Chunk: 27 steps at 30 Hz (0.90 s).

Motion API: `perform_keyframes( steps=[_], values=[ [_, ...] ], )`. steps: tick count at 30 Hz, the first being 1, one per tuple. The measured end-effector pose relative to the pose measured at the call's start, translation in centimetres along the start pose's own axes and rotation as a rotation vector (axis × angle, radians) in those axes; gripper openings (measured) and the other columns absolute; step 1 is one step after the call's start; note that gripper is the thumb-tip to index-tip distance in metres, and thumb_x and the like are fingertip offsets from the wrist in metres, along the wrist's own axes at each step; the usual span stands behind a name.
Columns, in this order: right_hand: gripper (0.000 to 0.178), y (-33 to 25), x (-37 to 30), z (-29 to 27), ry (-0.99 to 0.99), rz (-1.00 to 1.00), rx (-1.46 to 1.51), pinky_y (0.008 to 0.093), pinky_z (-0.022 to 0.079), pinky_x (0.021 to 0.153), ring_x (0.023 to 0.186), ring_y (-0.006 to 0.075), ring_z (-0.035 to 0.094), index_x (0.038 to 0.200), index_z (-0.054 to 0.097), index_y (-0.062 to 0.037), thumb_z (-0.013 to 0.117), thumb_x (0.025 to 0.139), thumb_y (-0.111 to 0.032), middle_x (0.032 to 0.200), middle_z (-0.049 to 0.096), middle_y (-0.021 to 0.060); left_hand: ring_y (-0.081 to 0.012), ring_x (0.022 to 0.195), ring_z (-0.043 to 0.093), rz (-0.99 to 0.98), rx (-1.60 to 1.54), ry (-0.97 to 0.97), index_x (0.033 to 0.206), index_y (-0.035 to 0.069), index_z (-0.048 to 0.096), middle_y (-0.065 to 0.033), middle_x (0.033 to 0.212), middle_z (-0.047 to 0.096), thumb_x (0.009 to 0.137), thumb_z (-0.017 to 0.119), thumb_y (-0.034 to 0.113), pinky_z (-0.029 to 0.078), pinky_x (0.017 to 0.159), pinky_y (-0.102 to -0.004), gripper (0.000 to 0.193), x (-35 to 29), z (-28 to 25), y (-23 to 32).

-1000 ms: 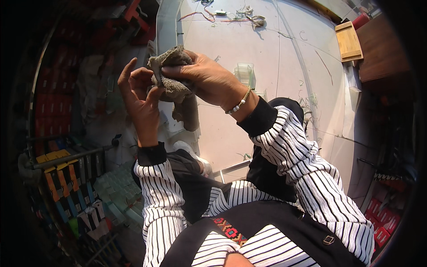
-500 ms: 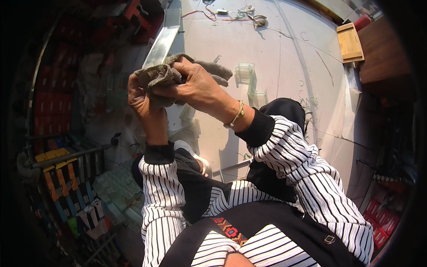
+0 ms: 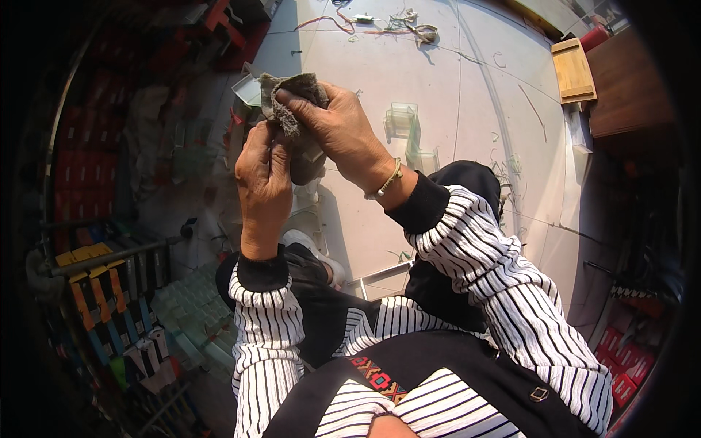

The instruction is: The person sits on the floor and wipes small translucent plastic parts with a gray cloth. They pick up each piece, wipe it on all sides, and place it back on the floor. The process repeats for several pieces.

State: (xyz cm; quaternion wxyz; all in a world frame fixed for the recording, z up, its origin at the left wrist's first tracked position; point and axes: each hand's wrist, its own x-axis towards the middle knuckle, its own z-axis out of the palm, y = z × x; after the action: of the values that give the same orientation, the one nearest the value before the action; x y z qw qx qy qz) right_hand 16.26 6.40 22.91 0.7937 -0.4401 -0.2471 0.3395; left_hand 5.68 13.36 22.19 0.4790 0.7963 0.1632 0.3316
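Observation:
A frayed grey cloth rag is bunched in my right hand, whose thumb presses down on its folds. Just below it, my left hand is closed around a clear plastic channel-shaped piece. One end of that piece sticks out to the left of the rag; its middle is covered by cloth and fingers. Both hands are raised over the floor and nearly touch. On the tiles to the right of them lies another clear plastic piece with box-like bends.
Stacked clear plastic pieces lie at lower left beside a rack of boxed goods. Wires are strewn over the far tiles. A small wooden stool stands at the right. My shoe is below my hands.
The plastic piece has tilted, so its long strip no longer stretches away beyond the rag. My left hand has moved right and turned; the rag is bunched more upright.

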Motion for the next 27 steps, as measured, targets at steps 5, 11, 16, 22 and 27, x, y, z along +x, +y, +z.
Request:
perform_keyframes(
  steps=[5,11,16,22,27],
  values=[
    [0.025,-0.4,0.7,-0.3,0.061,-0.178,-0.291,0.0239,0.049,0.057,0.066,0.0094,0.059,0.091,0.058,0.0044,0.056,0.090,-0.021,0.077,0.065,0.0085,-0.0092,0.077,0.053,-0.227,-0.151,0.173,0.090,0.000,0.059,-0.0070,0.085,0.060,0.091,0.054,0.035,0.041,0.068,-0.0216,0.036,0.6,0.1,0.5],
    [0.030,-0.6,0.2,0.3,0.062,-0.222,-0.468,0.0304,0.048,0.059,0.066,0.0254,0.063,0.089,0.059,0.0032,0.054,0.090,-0.026,0.076,0.064,0.0167,-0.0165,0.108,0.050,-0.418,-0.550,-0.021,0.121,0.003,0.048,-0.0080,0.112,0.055,0.089,0.032,0.062,0.036,0.094,-0.0303,0.069,0.7,0.6,0.7],
    [0.024,0.7,0.3,1.2,0.018,-0.471,-0.775,0.0322,0.044,0.053,0.056,0.0252,0.057,0.086,0.060,0.0011,0.056,0.089,-0.023,0.067,0.058,0.0152,-0.0172,0.119,0.042,-0.425,-0.943,0.032,0.132,0.006,0.038,-0.0057,0.130,0.045,0.088,0.028,0.064,0.031,0.101,-0.0308,0.073,0.6,1.4,1.3],
    [0.027,1.3,0.7,2.0,0.127,-0.534,-0.899,0.0368,0.044,0.051,0.059,0.0356,0.057,0.080,0.059,-0.0012,0.056,0.088,-0.027,0.065,0.058,0.0173,-0.0167,0.112,0.048,-0.528,-1.258,0.276,0.123,0.008,0.049,-0.0049,0.122,0.052,0.095,0.037,0.042,0.034,0.098,-0.0296,0.045,1.2,2.6,2.2],
    [0.038,1.2,2.2,1.8,0.261,-0.341,-0.420,0.0265,0.043,0.051,0.055,0.0113,0.052,0.082,0.059,0.0023,0.049,0.094,-0.033,0.065,0.060,0.0065,-0.0196,0.110,0.051,-0.502,-1.291,0.331,0.121,0.003,0.050,-0.0082,0.118,0.055,0.096,0.035,0.036,0.036,0.099,-0.0312,0.044,1.7,3.7,2.6]
  ],
)
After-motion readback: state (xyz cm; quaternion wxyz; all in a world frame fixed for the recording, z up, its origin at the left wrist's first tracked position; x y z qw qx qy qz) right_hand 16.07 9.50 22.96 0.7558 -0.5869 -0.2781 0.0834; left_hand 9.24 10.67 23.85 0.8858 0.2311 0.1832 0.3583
